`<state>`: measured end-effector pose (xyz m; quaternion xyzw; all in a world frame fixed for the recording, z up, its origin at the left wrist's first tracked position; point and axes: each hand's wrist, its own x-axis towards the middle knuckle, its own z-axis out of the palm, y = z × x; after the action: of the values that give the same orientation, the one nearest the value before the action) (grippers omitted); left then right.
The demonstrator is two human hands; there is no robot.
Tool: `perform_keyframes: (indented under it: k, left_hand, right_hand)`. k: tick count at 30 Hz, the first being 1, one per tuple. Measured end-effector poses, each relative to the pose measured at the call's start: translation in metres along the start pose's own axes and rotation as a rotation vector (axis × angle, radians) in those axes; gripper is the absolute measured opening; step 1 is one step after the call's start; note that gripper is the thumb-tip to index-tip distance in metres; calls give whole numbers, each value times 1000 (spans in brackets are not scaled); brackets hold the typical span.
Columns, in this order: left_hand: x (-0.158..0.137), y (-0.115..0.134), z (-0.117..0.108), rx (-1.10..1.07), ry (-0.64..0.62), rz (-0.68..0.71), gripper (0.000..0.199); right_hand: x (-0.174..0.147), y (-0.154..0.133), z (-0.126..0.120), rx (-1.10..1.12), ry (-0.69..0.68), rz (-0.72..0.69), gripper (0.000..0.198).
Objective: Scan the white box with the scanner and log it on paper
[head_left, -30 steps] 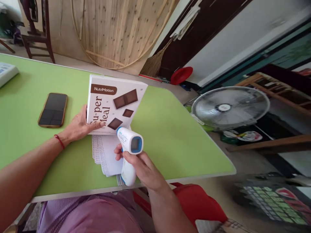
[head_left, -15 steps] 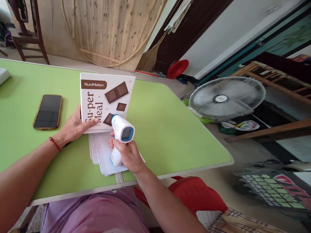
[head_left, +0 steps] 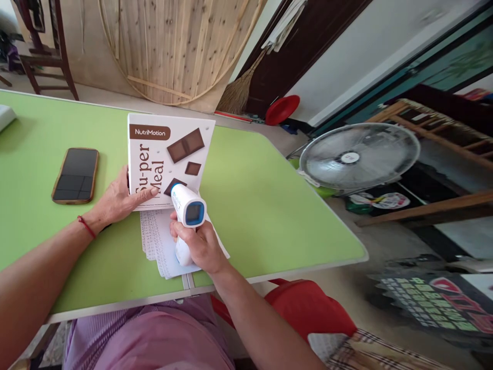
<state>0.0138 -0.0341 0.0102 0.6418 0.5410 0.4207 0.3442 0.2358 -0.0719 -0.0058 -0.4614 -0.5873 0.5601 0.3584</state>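
Note:
A white box (head_left: pixel 181 169) printed with brown chocolate pieces and "NutriMotion" is tilted up toward me. My left hand (head_left: pixel 121 199) grips its lower left corner, thumb across the front. My right hand (head_left: pixel 200 241) is wrapped round the handle of a white and blue infrared thermometer (head_left: pixel 184 205). The thermometer's nose points at the box's front, and its small grey screen faces me; any reading is too faint to make out. Beneath the box and thermometer lie several written sheets of paper (head_left: pixel 154 246) on the green table (head_left: pixel 262 205).
A phone (head_left: pixel 76 174) in a brown case lies left of the box. The edge of a white object (head_left: pixel 5 117) shows at the far left. Right of the table stand a fan (head_left: pixel 358 156) and a red chair (head_left: pixel 308 308). A wooden chair (head_left: pixel 46 61) stands behind.
My right hand has turned the thermometer's head slightly to the left, toward the box's lower middle. My left hand and the box stay almost as they were.

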Motion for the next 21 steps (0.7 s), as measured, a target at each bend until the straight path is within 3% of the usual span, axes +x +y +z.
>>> perform_keyframes:
  k: [10, 21]
  left_hand:
    - [0, -1, 0, 11, 15, -47, 72]
    - [2, -3, 1, -20, 4, -11, 73]
  right_hand:
    - [0, 0, 1, 17, 8, -2, 33]
    - [1, -2, 3, 37, 5, 17, 32]
